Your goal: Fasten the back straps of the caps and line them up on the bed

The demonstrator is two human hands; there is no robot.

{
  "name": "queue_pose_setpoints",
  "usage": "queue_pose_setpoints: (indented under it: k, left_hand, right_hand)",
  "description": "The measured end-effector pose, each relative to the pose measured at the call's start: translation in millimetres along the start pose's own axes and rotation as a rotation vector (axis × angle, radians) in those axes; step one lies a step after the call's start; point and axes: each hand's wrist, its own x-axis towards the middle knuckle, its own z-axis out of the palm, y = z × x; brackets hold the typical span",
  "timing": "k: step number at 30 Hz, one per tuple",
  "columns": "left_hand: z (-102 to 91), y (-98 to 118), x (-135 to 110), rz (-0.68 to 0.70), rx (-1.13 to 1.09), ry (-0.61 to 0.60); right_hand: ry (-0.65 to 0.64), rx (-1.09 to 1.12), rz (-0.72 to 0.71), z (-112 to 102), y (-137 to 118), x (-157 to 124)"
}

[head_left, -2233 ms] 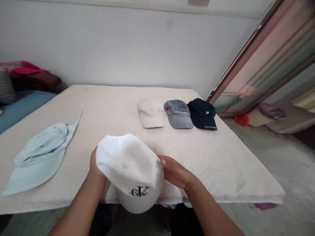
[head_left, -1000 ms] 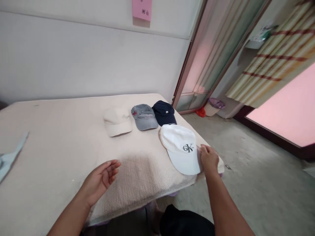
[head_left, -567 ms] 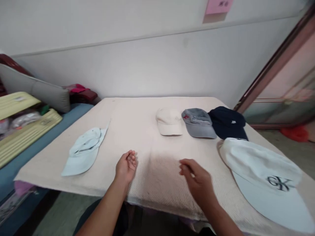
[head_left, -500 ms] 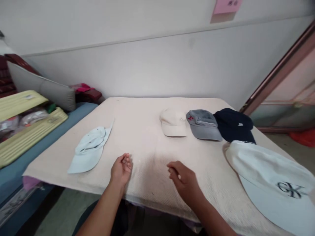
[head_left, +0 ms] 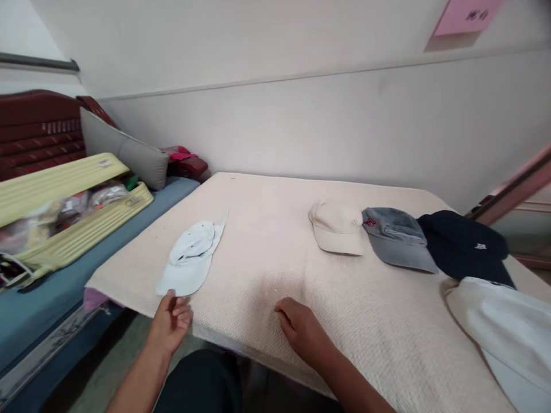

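My left hand (head_left: 170, 324) is at the near edge of the brim of a pale blue cap (head_left: 191, 252), on the left of the table. Its thumb and forefinger close on that edge, with the other fingers curled. The cap lies with its brim towards me and its strap sticking out behind. Just above the cloth near the table's front, my right hand (head_left: 301, 330) is loosely closed, with nothing visible in it. To the right lie a cream cap (head_left: 338, 223), a grey cap (head_left: 398, 235), a navy cap (head_left: 465, 246) and a large white cap (head_left: 503, 327), partly cut off.
A cream textured cloth covers the table (head_left: 267, 229), which meets a white wall (head_left: 275, 132). At left, a blue bed (head_left: 176, 195) holds a grey cushion (head_left: 124, 143) and an open yellow case (head_left: 86, 229) with packed items. A pink note (head_left: 469, 16) hangs on the wall.
My view has turned left. My left hand has moved left to the pale blue cap's brim. My right hand stays near the table's front, its fingers more closed.
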Motion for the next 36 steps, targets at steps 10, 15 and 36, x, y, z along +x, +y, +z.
queue_pose_setpoints:
  k: [10,15,36]
  left_hand:
    - [57.2,-60.1,-69.6,-0.002,0.015,-0.239]
    - [60.5,-142.9,-119.8,-0.002,0.197,-0.345]
    - [108.3,-149.7,-66.5,-0.688,0.338,-1.056]
  right_hand:
    - [-0.005,0.851,0.387,2.1,10.2,1.6]
    - [0.04,1.364,0.487,-20.9,3.6,3.1]
    - [-0.019,1.401,0.273,-104.9,9.8,-71.8]
